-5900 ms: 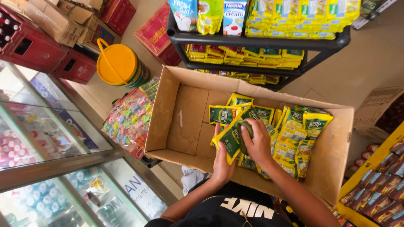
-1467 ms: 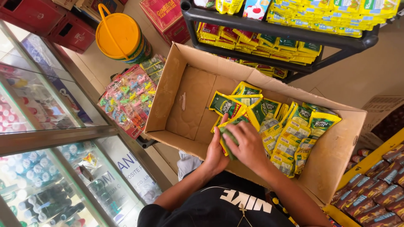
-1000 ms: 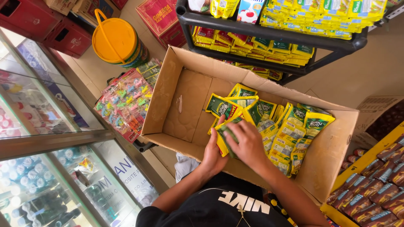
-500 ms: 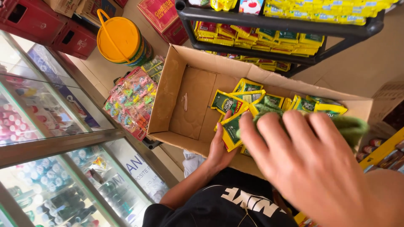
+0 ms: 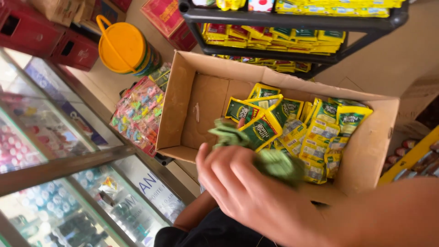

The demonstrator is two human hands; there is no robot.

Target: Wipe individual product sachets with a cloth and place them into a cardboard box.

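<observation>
1. Filling the lower centre, the right hand (image 5: pixel 256 196) grips blurred green sachets (image 5: pixel 279 164), hiding the left hand; its grip cannot be told.
2. Behind, the cardboard box (image 5: pixel 183 105) holds more green-and-yellow sachets (image 5: pixel 315 132).
3. Upper left stands a yellow bucket (image 5: pixel 123 45); a black shelf (image 5: pixel 292 20) runs along the top.

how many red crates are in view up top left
2: one red crate at the top-left corner, a second red crate right beside it, by the yellow bucket. More may lie out of frame.

An open cardboard box (image 5: pixel 183 105) holds green-and-yellow sachets (image 5: pixel 315 137) heaped at one end.
</observation>
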